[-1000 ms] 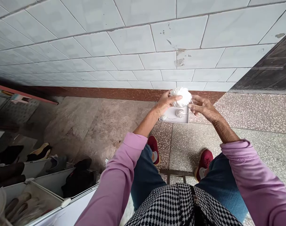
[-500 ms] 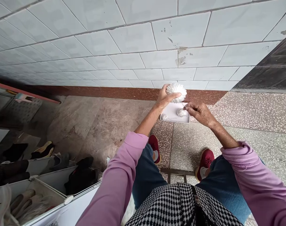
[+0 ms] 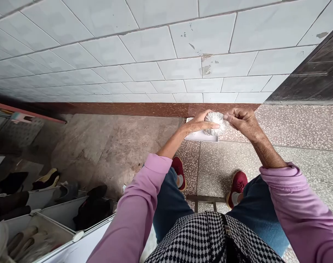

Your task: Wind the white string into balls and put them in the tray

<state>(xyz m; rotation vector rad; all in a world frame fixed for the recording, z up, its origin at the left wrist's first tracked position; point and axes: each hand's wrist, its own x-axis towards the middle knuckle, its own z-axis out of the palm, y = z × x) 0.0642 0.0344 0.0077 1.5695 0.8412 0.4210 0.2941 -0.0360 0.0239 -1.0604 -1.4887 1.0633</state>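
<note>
A white ball of yarn (image 3: 216,128), thick and ridged with wound strands, sits in my left hand (image 3: 200,123). The thumb lies across its front and the fingers curve behind it. My right hand (image 3: 243,122) is closed in a pinch at the ball's upper right edge, on a strand of the yarn; the strand itself is barely visible. Below the ball, a shallow white tray (image 3: 199,137) rests on the floor by the wall. The ball and my left hand cover most of it, so the smaller yarn balls inside are mostly hidden.
A tiled wall (image 3: 182,71) rises right behind the tray, with a dark door (image 3: 317,78) at the right. Shoe compartments (image 3: 56,215) stand at lower left. My red shoes (image 3: 239,182) are on the speckled floor, near a dark metal bar (image 3: 204,199).
My left hand has moved down and right with the yarn ball, now over the tray. My right hand has risen and shifted right, still pinching. The camera view has shifted slightly.
</note>
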